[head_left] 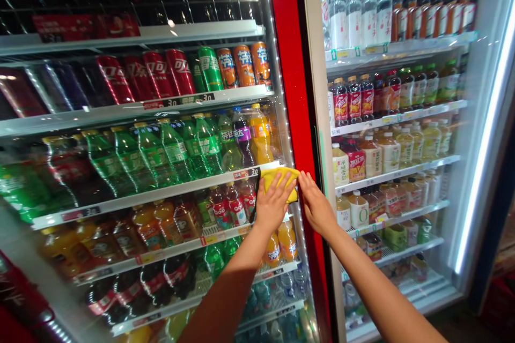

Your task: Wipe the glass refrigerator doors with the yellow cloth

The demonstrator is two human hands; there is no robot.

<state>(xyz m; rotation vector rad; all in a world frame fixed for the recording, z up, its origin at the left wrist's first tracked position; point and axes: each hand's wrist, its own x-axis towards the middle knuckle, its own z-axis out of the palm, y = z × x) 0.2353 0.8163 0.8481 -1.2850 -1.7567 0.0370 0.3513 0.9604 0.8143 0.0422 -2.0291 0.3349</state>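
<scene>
A yellow cloth with a dark edge (291,193) lies against the glass door of the left drinks cooler, close to its red frame (290,64). My left hand (274,198) presses flat on this cloth, fingers spread and pointing up. Just to the right, my right hand (316,201) rests on the red door frame, its fingers stretched out and its fingertips beside the cloth's right corner. Part of the cloth is hidden under my left hand.
Behind the left glass are shelves of bottles and cans, among them green bottles (152,153) and red cans (179,72). A second cooler at the right holds more bottles (354,21), with a bright light strip (478,155) along its right side.
</scene>
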